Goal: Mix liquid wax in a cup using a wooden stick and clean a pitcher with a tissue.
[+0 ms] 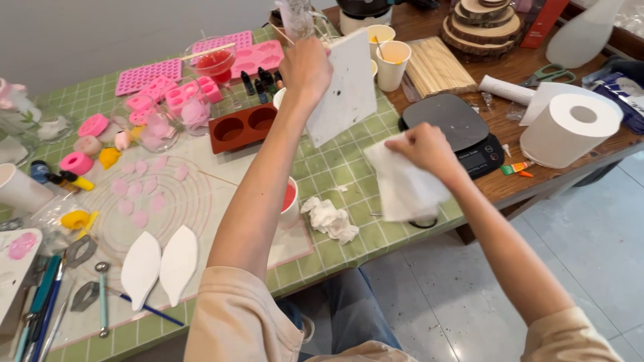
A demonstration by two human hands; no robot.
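The left hand (306, 67) is closed around the edge of a white square tile (349, 86) and holds it up in the air, tilted, above the green checked tabletop (335, 167) — the left arm is stretched forward and raised. The right hand (421, 147) is closed too, gripping a white paper towel (406, 188) just beside the black kitchen scale (455, 124), and its arm reaches forward, lower than the left one.
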